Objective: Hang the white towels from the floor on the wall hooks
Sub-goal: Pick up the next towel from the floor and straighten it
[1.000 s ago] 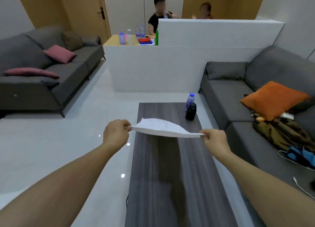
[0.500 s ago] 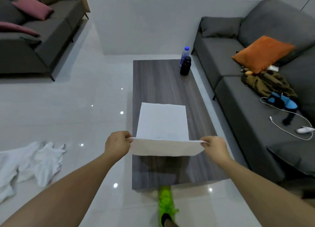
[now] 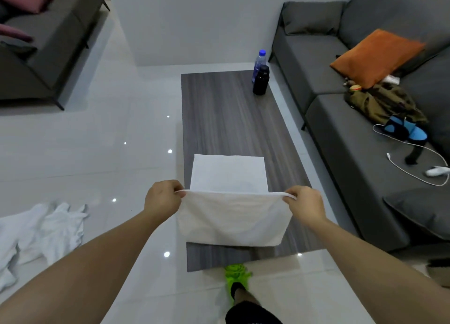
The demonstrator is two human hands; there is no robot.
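A white towel is stretched between my two hands over the near end of the dark wood coffee table. My left hand pinches its left top corner and my right hand pinches the right one. The far half of the towel lies flat on the table; the near half hangs down in front, folded over. More white towels lie crumpled on the floor at the left. No wall hooks are in view.
A blue-capped bottle and a black bottle stand at the table's far right corner. A grey sofa with an orange cushion, clothes and a cable runs along the right. Another grey sofa stands far left. My green shoe is below the table edge.
The view has tipped down from the room to the table. The towel, held flat in the air before, now lies partly on the table with its near half hanging lower from my hands.
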